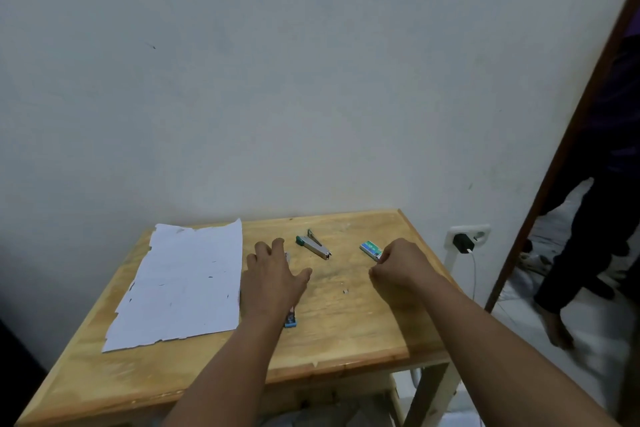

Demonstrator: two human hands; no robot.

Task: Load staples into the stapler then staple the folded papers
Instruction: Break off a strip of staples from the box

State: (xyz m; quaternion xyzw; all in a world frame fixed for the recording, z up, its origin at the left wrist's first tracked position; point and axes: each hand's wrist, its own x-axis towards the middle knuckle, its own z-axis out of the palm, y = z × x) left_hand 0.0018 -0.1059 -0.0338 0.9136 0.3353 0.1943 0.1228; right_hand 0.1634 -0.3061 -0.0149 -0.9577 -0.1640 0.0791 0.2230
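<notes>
Status, all relative to the stapler (313,246): it sits opened up near the back of the desk (346,333), top arm hinged up, untouched by either hand. Can't see whether any staples are in the channel, too small to tell. My left hand (273,282) is just in front and left of it, palm down, fingers spread wide, lying flat over a second thin tool with a blue end (290,322) that pokes out under the wrist; can't tell if I'm gripping it or only resting on it. My right hand (398,267) is well to the right of the stapler, fingers curled in tight at the near end of the staple box (370,250), touching it; looks like I'm pinching at the box or a strip from it, but what's between the fingers is hidden. Paper (180,284) lies flat at the far left of the stapler, beyond my left hand, one sheet as far as I can see, rough edges, not folded and no staple visible in it. My read: early stage. Loading not done yet, I'm at fetching staples. Left to do: seat the strip, close the stapler, fold paper, staple it.
</notes>
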